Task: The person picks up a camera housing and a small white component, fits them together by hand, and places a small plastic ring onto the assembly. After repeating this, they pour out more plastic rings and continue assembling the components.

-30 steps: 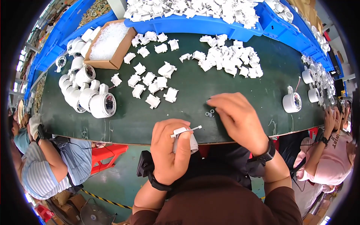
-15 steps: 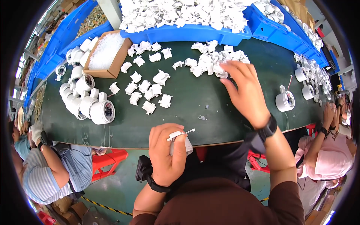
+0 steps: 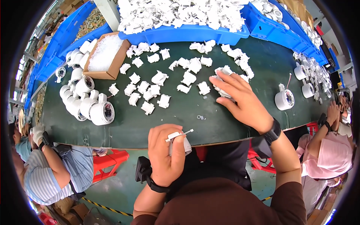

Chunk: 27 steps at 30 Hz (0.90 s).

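My left hand [image 3: 164, 154] is closed round a white cylindrical housing [image 3: 186, 147] at the table's front edge. A thin white lead with a small plug [image 3: 187, 132] sticks up past my thumb. My right hand [image 3: 245, 98] lies over several small white plastic brackets [image 3: 225, 70], fingers stretched out and thumb apart. Its palm hides some of the brackets. More loose brackets [image 3: 195, 65] are spread to the left of that hand, and another scattered group [image 3: 143, 87] lies further left.
White round housings [image 3: 98, 108] stand in a cluster at the left beside a carton [image 3: 112, 71] of clear bits. Blue bins [image 3: 221, 35] line the back. One housing [image 3: 285, 100] stands at right. Co-workers sit on both sides; a tiny ring-like piece [image 3: 200, 117] lies mid-table.
My right hand has drawn nearer and flattened over the brackets. Their pile has been spread apart, with several pieces now lying nearer me and to the left. My left hand keeps its hold.
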Motion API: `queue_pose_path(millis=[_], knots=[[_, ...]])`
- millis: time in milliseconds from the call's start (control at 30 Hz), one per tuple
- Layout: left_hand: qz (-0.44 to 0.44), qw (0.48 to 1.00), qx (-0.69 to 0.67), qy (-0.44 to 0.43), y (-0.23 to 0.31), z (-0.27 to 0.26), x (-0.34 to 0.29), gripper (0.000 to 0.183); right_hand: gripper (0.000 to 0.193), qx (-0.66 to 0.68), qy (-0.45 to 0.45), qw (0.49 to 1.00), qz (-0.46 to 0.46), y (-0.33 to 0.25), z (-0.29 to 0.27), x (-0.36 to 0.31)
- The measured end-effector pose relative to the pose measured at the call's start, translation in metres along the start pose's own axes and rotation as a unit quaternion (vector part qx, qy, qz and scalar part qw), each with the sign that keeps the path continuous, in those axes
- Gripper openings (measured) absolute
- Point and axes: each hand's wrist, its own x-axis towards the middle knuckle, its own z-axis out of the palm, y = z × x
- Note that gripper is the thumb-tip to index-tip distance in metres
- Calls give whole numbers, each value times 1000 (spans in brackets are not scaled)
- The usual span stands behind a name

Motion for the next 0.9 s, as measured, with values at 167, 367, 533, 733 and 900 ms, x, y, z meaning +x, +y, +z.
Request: queue_pose_path(millis=[167, 367, 533, 733, 900], knots=[[-3, 1000, 7, 2, -1, -2, -2, 7, 34, 58, 103, 992, 38, -1, -31, -16], [2, 1000, 28, 1, 3, 3, -2, 7, 21, -34, 65, 997, -6, -22, -25, -35], [2, 1000, 26, 2, 3, 3, -1, 7, 30, -21, 89, 995, 43, -16, -15, -37], [-53, 998, -19, -9, 6, -2, -1, 9, 24, 453, -12, 840, 299, -16, -36, -31], [-67, 980, -136, -130, 16, 11, 4, 16, 24, 605, -23, 762, 230, -55, -9, -44]])
